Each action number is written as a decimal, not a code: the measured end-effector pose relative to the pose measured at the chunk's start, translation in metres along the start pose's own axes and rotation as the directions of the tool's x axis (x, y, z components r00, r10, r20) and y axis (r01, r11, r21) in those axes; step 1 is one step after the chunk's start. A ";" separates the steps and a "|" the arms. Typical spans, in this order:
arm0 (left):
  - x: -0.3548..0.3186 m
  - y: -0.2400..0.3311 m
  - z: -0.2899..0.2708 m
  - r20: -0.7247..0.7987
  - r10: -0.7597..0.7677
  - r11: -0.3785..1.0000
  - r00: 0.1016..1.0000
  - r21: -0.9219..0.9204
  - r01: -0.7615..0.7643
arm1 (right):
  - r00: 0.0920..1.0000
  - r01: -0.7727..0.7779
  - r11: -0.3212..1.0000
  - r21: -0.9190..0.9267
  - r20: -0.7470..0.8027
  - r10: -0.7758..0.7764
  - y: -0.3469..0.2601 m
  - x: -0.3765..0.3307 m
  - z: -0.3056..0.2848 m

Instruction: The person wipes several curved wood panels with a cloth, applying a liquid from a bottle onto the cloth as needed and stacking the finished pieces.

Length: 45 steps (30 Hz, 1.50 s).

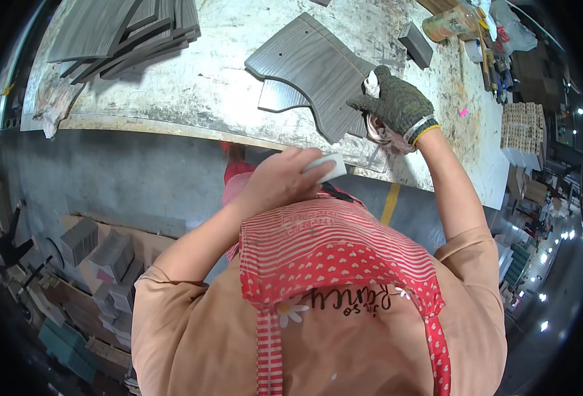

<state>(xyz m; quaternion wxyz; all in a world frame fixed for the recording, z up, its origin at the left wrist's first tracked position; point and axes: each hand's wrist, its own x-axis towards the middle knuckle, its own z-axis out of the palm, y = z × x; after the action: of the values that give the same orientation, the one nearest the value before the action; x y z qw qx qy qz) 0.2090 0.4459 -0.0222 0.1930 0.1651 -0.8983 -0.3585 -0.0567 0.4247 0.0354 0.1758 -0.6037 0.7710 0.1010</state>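
Note:
My bare left hand (285, 177) is closed around a small white block (334, 168), held close to the apron in front of the table edge. My right hand (400, 102), in a dark grey-green knit glove, grips a crumpled rag (389, 137). A white bit of it pokes out between thumb and forefinger, and the rest hangs below the palm. The gloved hand rests at the right edge of a grey wood-grain board (314, 69) with curved cut-outs and small holes. Another grey piece (278, 96) lies partly beneath that board.
Several similar grey boards (130, 33) are stacked at the far left of the worn white table (219, 79). Toward the far right are a small dark block (415, 45), a plastic jar (450, 24) and assorted tools. Stacked panels (110, 254) stand on the floor at left.

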 end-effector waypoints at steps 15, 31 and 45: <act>-0.011 -0.004 -0.051 -0.114 -0.099 0.978 0.989 -0.193 0.075 | 0.996 -0.014 1.000 0.025 0.087 0.011 -0.013 0.006 -0.013; -0.100 -0.252 -0.378 -0.915 -0.314 0.596 0.254 0.018 0.803 | 0.970 -0.215 0.935 0.281 -0.049 0.237 -0.003 -0.018 0.011; 0.045 -0.104 -0.271 -0.607 -0.012 1.000 0.795 0.000 0.014 | 0.755 0.043 0.442 0.896 -0.319 0.573 -0.006 -0.060 -0.019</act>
<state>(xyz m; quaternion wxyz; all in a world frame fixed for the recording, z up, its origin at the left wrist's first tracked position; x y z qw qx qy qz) 0.3125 0.1979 0.0952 0.4677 0.2778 -0.7888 -0.2860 -0.0413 0.4698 0.0766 0.1878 -0.2919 0.8159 -0.4624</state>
